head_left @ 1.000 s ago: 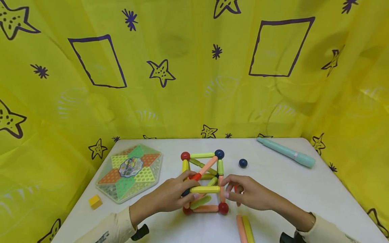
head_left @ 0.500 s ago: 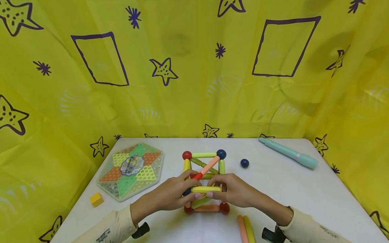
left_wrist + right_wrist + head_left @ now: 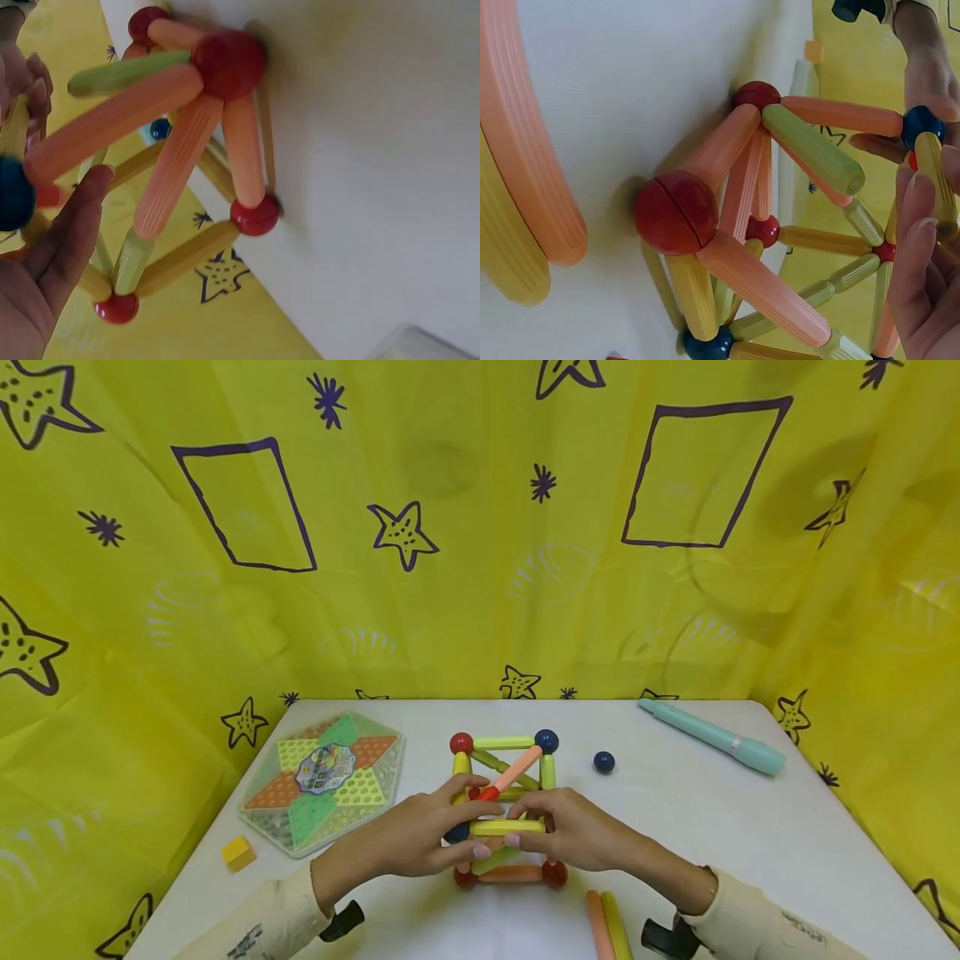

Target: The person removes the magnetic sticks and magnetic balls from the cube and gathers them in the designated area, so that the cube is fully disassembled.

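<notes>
A frame of magnetic sticks [image 3: 504, 743] and balls stands at the table's middle, with red and dark blue balls at its corners. My left hand [image 3: 408, 837] is around its near dark blue ball [image 3: 456, 833]. The left fingers look spread, and in the left wrist view the thumb is straight and apart from the ball [image 3: 11, 196]. My right hand [image 3: 581, 831] pinches a yellow stick [image 3: 506, 827] whose left end meets that ball. Beneath, a green stick [image 3: 814, 146] slants from a red ball [image 3: 757, 94], its other end free. The hands hide part of the frame.
Right of the frame lies a loose dark blue ball [image 3: 603, 762]. A coral stick [image 3: 598, 923] and a yellow-green stick [image 3: 617, 925] lie near the front. A hexagonal game board [image 3: 322, 785], a yellow cube [image 3: 238, 853] and a teal pen-like tool [image 3: 712, 737] lie farther out.
My right hand has moved left from beside the frame and taken hold of the yellow stick. My left hand's fingers have spread slightly at the dark blue ball.
</notes>
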Demonstrator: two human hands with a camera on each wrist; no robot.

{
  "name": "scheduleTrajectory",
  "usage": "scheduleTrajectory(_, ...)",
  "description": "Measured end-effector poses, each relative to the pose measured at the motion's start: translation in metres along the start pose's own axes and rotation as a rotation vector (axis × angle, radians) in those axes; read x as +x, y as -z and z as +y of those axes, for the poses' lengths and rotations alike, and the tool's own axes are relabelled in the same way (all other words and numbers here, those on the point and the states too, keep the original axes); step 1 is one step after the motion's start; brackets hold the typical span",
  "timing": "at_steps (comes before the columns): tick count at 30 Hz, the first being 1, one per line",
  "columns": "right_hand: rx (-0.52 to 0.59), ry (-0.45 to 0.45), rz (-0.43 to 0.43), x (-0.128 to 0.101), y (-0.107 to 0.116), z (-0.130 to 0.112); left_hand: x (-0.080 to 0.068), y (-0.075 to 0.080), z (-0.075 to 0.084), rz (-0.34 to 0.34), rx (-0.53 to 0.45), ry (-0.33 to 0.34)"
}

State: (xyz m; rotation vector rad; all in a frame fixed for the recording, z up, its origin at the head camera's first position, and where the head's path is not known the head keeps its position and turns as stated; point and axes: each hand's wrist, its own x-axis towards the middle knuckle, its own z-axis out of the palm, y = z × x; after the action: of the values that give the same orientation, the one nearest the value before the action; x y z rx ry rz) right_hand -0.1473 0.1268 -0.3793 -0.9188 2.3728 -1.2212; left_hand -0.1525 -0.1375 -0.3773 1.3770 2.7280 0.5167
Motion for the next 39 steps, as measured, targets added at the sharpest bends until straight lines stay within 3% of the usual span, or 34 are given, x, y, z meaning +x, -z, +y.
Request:
scheduleTrajectory(4,0.012,-0.022,-0.018,0.000,0.000,-0.002,0.000,0.014,-0.005,0.044,0.020,0.009)
scheduleTrajectory(9,0.000,-0.020,-0.030,0.000,0.000,-0.003,0.009,0.026,-0.021,0.247,0.030,0.067)
scheduleTrajectory(13,-0.030,0.007,-0.020,0.004,-0.003,-0.003,0.024,0.023,-0.042,0.353,-0.056,0.158)
scheduleTrajectory(15,-0.036,0.003,-0.013,0.006,-0.007,-0.004,0.031,0.019,-0.051,0.354,-0.140,0.212)
scheduleTrajectory(20,-0.055,-0.027,0.018,0.012,-0.016,-0.011,0.045,0.012,-0.064,0.274,-0.334,0.320)
scheduleTrajectory(25,-0.098,-0.021,0.063,0.017,-0.024,-0.020,0.052,0.010,-0.071,0.219,-0.447,0.381)
scheduleTrajectory(39,-0.292,-0.073,0.206,0.023,-0.039,-0.025,0.062,0.008,-0.068,0.178,-0.493,0.399)
